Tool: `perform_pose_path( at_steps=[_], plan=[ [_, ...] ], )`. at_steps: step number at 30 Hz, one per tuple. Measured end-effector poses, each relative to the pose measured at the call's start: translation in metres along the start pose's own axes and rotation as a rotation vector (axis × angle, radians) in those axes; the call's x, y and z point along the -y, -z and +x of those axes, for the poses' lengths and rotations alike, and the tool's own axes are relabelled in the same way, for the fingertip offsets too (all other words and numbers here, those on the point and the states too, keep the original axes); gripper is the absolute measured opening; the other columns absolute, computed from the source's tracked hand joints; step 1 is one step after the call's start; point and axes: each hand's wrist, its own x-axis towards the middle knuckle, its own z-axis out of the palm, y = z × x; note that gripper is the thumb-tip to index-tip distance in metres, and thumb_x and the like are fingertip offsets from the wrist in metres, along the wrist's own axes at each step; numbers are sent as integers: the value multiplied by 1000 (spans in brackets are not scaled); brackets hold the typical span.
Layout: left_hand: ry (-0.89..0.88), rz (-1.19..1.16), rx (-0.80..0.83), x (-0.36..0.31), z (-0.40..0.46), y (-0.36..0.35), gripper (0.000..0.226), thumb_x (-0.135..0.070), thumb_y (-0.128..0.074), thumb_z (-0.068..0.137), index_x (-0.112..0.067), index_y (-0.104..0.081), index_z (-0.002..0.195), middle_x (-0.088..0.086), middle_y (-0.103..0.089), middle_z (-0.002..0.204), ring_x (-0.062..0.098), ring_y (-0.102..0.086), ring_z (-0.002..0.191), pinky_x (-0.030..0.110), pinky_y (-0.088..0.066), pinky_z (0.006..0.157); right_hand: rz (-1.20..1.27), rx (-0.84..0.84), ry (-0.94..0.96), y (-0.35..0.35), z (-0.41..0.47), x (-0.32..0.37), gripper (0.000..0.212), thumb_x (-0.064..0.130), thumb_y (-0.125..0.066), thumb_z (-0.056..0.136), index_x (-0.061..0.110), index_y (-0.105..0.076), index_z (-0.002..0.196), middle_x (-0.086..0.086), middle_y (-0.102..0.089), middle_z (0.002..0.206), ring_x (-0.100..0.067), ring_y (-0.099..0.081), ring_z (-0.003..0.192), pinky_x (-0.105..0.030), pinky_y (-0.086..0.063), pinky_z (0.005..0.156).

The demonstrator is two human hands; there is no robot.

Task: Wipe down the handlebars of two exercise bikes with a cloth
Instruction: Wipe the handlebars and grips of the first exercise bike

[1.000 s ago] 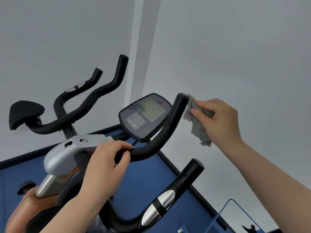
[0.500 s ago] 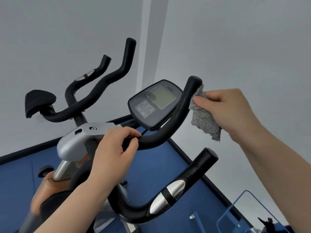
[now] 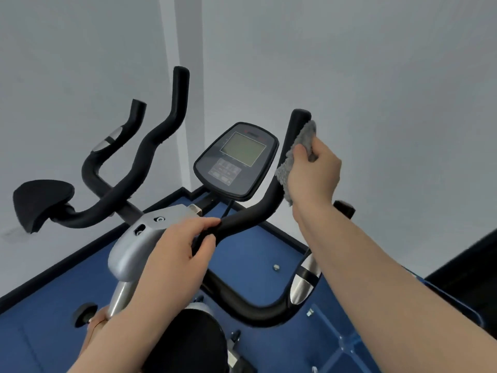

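Note:
An exercise bike stands in front of me with black foam handlebars [image 3: 255, 214] curving up on both sides of a console [image 3: 236, 160]. My right hand [image 3: 314, 173] presses a grey cloth [image 3: 295, 154] against the upright right horn of the bar, just below its tip [image 3: 300, 117]. My left hand [image 3: 177, 262] grips the bar's middle section beside the silver stem cover [image 3: 134, 240]. The left horns [image 3: 172, 125] and a black pad [image 3: 40, 200] rise at the left, untouched. A lower right grip with silver pulse sensor [image 3: 304, 278] passes under my right forearm.
White walls meet in a corner behind the bike. Blue floor mat [image 3: 255, 254] lies below, with a small bolt [image 3: 275, 267] on it. A dark object [image 3: 470, 265] sits at the right edge. A black knob [image 3: 84, 314] sticks out low on the left.
My view has shifted so the bike sits more centred and lower. My right hand turned over the cloth and now wraps it against the right horn from the side. The left hand keeps its grip.

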Motion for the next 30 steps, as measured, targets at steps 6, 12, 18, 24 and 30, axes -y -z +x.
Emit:
perform_pose_path(
  at_steps=[6, 12, 18, 24, 30],
  plan=[
    [-141, 115, 73, 14, -24, 16, 37, -27, -51, 90, -44, -48, 123, -40, -45, 110, -13, -39, 111, 9, -35, 79, -50, -5, -107, 4, -48, -32, 19, 11, -48, 91, 24, -59, 82, 11, -55, 58, -6, -51, 55, -18, -41, 53],
    [-112, 93, 60, 25, -42, 19, 42, -24, -53, 91, -34, -47, 131, -27, -46, 123, -3, -38, 120, 18, -30, 94, 4, -86, -286, 0, -82, -32, 21, 15, -52, 93, 13, -66, 77, 4, -61, 67, -10, -55, 65, -23, -43, 65],
    [-106, 74, 54, 28, -45, 20, 40, -22, -53, 91, -34, -48, 129, -28, -46, 121, -5, -37, 119, 17, -29, 93, 72, -43, -487, -7, -124, -28, 25, 20, -57, 92, 9, -64, 70, -13, -71, 81, -23, -69, 83, -42, -55, 80],
    [-144, 117, 83, 26, -34, 22, 43, -27, -55, 90, -33, -47, 132, -27, -46, 125, -2, -37, 117, 19, -30, 94, -80, 271, -73, 46, -90, 22, 19, 24, -61, 90, 33, -71, 103, 6, -74, 90, -7, -70, 83, -28, -55, 78],
    [-169, 230, 96, 7, -18, 7, 54, -33, -49, 92, -27, -32, 143, -17, -38, 141, 8, -31, 128, 22, -32, 104, -1088, 212, 874, 29, 8, 71, 27, 5, -54, 88, 15, -59, 113, -2, -47, 124, -17, -48, 91, -29, -47, 63]
  ],
)
